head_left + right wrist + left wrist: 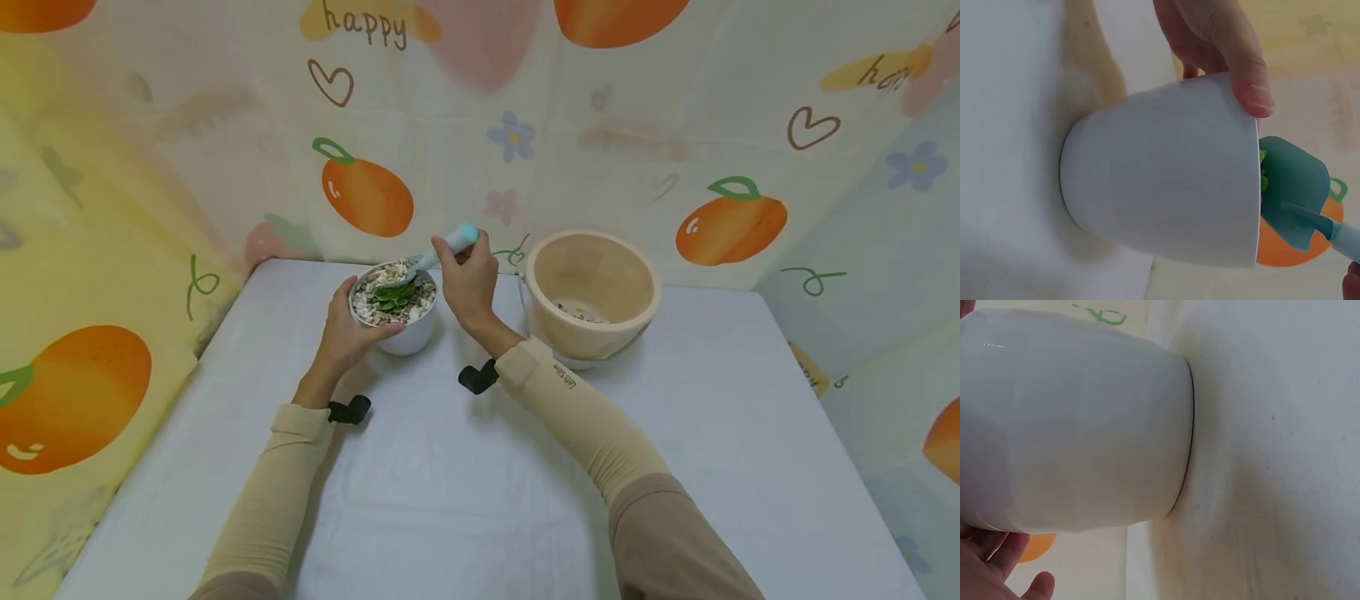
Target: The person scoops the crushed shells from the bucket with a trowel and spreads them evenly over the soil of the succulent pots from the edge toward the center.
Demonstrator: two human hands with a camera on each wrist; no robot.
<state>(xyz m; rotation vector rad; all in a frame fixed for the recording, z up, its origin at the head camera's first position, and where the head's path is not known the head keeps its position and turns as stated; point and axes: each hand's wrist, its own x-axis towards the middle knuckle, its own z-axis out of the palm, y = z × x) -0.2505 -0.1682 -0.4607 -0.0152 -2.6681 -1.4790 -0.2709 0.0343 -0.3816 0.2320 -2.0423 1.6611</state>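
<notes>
A white flowerpot (411, 340) stands upright on the table, filled with pale pebbles (367, 310) around a small green leafy plant (393, 297). My left hand (347, 332) holds the pot from its left side, thumb along the near rim and fingers round the far side. In the right wrist view that thumb lies against the pot's outer wall by the rim. My right hand (474, 285) grips the pale blue handle of a small garden trowel (1297, 181). The trowel's blade tilts down over the pot's opening, right at the leaves, and overlaps them in the head view.
Right of the pot stands a larger beige bucket (576, 335) with a few pebbles (581, 313) on its bottom. A white cloth covers the table (450, 500). Behind it hangs a printed curtain (465, 150) with oranges, close to the table's back edge.
</notes>
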